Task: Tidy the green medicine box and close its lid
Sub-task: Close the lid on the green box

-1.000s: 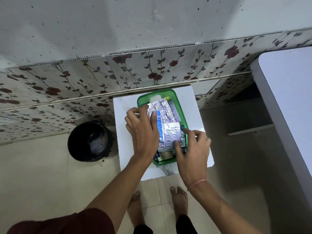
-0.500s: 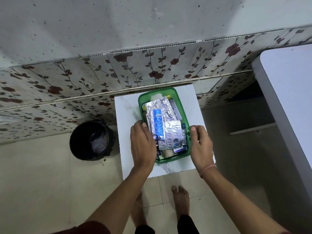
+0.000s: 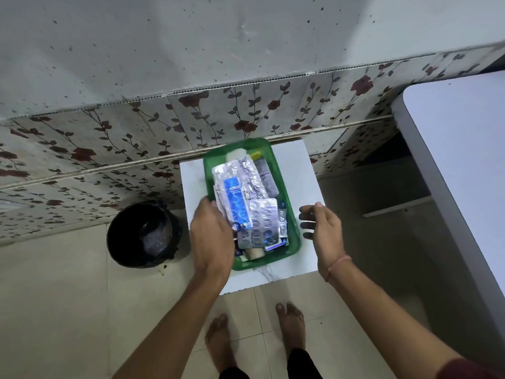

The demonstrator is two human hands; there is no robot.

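The green medicine box (image 3: 294, 230) sits lidless on a small white table (image 3: 297, 173), its far end blurred and swung toward the left. Silver blister strips (image 3: 263, 221) and a blue sachet (image 3: 237, 205) are heaped above its rim. A white bottle top (image 3: 237, 154) shows at the far end. My left hand (image 3: 211, 239) grips the box's left rim, fingers over the edge against the strips. My right hand (image 3: 322, 228) hovers just right of the box, fingers spread, touching nothing. No lid is in view.
A black bin (image 3: 142, 233) with a liner stands on the tiled floor left of the table. A larger white tabletop (image 3: 459, 165) fills the right side. The flower-patterned wall (image 3: 246, 116) runs directly behind the table. My bare feet (image 3: 257, 340) stand below the table.
My right hand has come off the box's right rim and opened. My left hand stays on the left rim, and the box's far end has swung to the left.
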